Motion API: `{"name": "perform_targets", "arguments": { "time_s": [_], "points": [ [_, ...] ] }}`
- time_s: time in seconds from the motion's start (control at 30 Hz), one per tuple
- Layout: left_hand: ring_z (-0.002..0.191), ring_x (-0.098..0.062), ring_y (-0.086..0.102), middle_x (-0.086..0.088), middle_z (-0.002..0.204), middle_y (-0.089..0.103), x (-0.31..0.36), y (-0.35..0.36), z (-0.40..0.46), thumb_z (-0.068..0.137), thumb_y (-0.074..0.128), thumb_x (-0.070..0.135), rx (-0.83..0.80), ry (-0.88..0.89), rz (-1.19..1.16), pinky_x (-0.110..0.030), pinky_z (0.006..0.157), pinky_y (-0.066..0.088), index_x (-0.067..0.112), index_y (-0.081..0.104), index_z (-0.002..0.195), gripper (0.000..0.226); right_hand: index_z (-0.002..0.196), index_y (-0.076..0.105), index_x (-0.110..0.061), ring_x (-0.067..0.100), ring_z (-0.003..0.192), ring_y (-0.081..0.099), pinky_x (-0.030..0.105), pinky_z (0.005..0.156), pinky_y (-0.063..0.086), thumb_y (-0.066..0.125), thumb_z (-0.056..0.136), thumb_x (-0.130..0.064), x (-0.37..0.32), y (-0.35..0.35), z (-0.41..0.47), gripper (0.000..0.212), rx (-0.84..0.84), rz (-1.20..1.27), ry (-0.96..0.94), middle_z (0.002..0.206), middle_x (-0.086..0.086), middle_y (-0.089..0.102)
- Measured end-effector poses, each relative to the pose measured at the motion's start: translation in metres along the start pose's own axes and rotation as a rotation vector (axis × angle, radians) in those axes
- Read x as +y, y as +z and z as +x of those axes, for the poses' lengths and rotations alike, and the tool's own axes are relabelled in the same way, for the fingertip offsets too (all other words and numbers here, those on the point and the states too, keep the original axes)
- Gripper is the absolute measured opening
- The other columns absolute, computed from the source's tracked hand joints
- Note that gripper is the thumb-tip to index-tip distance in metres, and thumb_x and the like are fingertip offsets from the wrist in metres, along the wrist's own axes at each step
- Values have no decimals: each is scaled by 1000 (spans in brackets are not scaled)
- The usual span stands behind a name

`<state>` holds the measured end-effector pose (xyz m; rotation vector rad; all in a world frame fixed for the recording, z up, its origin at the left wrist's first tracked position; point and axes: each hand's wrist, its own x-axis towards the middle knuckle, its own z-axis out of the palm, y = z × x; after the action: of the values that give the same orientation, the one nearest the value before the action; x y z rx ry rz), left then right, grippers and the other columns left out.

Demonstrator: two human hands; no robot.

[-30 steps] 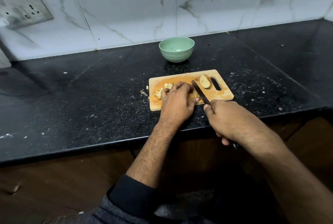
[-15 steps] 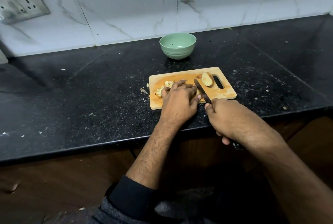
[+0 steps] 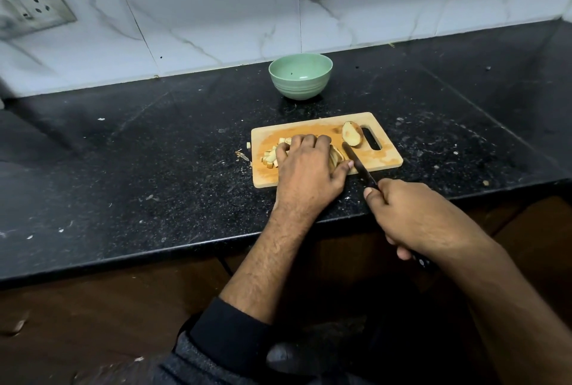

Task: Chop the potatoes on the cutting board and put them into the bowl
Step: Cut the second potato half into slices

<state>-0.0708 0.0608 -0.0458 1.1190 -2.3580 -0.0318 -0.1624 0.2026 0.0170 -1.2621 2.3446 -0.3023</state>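
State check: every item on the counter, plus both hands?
bowl: upright, no potato inside
cutting board: flat on counter
potato half: uncut, by handle slot
chopped pieces: piled on board's left
knife: blade on board
left hand: holds the potato being cut
right hand: grips knife

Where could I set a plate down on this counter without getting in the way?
The black counter left of the cutting board is bare apart from crumbs, and so is the stretch right of the green bowl. The board itself is crowded: left hand, knife, potato pieces and potato half.
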Motion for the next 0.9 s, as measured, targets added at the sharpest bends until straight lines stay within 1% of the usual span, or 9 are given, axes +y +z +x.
{"name": "perform_targets", "arguments": {
  "time_s": [0.13, 0.23, 0.33, 0.47, 0.53, 0.6, 0.7, 0.8, 0.9],
  "points": [
    [119, -19, 50, 2, 119, 65, 7, -1, 8, 89, 57, 57, -1, -45, -30, -47, 104, 26, 20, 58, 128, 53, 95, 55, -23, 20, 46, 69, 39, 54, 62, 32, 106, -49, 3, -6, -5, 36, 29, 6, -5, 70, 4, 71],
    [117, -17, 51, 6, 112, 66, 5, -1, 9, 87, 61, 43, -1, -65, -127, -45, 105, 24, 21, 56, 130, 49, 95, 54, -25, 19, 47, 70, 38, 58, 62, 32, 106, -49, 6, -7, -6, 35, 5, 9, -4, 69, 4, 72],
    [120, -14, 48, 11, 111, 66, 1, -3, 10, 87, 63, 26, -45, -85, -252, -42, 105, 22, 23, 55, 134, 48, 96, 55, -26, 19, 49, 70, 42, 65, 63, 32, 106, -50, 9, -7, -6, 35, -1, -2, -16, 68, 4, 72],
    [122, -10, 45, 20, 105, 59, -3, -8, 8, 85, 63, 14, -79, -106, -346, -37, 102, 20, 26, 54, 136, 53, 94, 54, -25, 19, 48, 70, 38, 60, 62, 32, 106, -49, 8, -6, -6, 35, 1, 9, -33, 68, 3, 71],
    [122, -9, 44, 22, 102, 56, -4, -7, 7, 85, 64, 16, -75, -103, -350, -34, 98, 18, 27, 56, 134, 51, 91, 54, -24, 19, 47, 70, 36, 59, 60, 33, 106, -49, 7, -4, -5, 36, 10, 9, -44, 67, 4, 71],
    [121, -8, 44, 20, 103, 58, -3, -6, 7, 86, 68, 27, -38, -107, -337, -33, 95, 16, 27, 60, 129, 44, 90, 54, -24, 18, 47, 70, 36, 60, 60, 33, 106, -49, 7, -3, -2, 36, 17, 1, -42, 68, 3, 71],
    [120, -12, 43, 13, 110, 64, -2, -4, 9, 89, 68, 43, -15, -129, -220, -39, 98, 20, 27, 65, 122, 36, 91, 54, -24, 17, 46, 69, 35, 58, 60, 32, 106, -50, 7, -1, 0, 37, 24, -8, -40, 71, 2, 70],
    [119, -16, 45, 9, 112, 64, -1, -1, 9, 93, 64, 41, -19, -118, -136, -45, 103, 24, 29, 70, 114, 24, 89, 53, -25, 16, 44, 68, 34, 56, 59, 32, 105, -51, 7, 1, 1, 37, 43, -28, -45, 72, 0, 69],
    [118, -16, 46, 9, 111, 65, -1, 0, 11, 94, 63, 40, -22, -113, -144, -46, 104, 26, 30, 71, 111, 21, 87, 51, -26, 13, 41, 67, 30, 54, 55, 31, 105, -52, 4, 2, 2, 38, 71, -74, -59, 71, -1, 68]
  ]
}}
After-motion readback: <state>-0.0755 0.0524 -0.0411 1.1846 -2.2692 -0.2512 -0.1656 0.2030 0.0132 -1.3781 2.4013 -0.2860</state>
